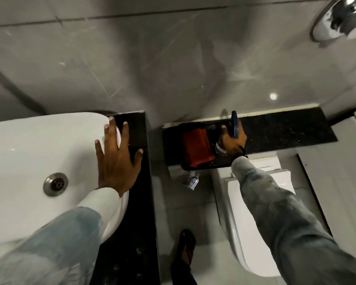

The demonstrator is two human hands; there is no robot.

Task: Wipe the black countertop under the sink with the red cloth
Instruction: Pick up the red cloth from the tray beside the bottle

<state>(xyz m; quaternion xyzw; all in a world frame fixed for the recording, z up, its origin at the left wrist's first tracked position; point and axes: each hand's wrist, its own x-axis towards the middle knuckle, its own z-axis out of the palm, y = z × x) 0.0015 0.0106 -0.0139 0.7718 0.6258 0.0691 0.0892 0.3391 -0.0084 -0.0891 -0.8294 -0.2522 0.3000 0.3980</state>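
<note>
A folded red cloth [196, 148] lies in a black tray [203, 166] on the dark ledge [286, 128] behind the toilet. My right hand [233, 141] reaches into that tray just right of the cloth and grips a blue-handled object [235, 124] that stands upright; a clear glass item sits under the hand. My left hand [116, 161] rests flat with fingers spread across the right rim of the white sink [29, 149] and the black countertop [140, 202] beside it. The hand holds nothing.
A white toilet [255, 233] stands below the ledge. A small bottle [192, 181] lies on the grey floor between counter and toilet. My foot in a dark sandal [185, 247] is on the floor. A chrome fitting [341, 17] hangs on the tiled wall.
</note>
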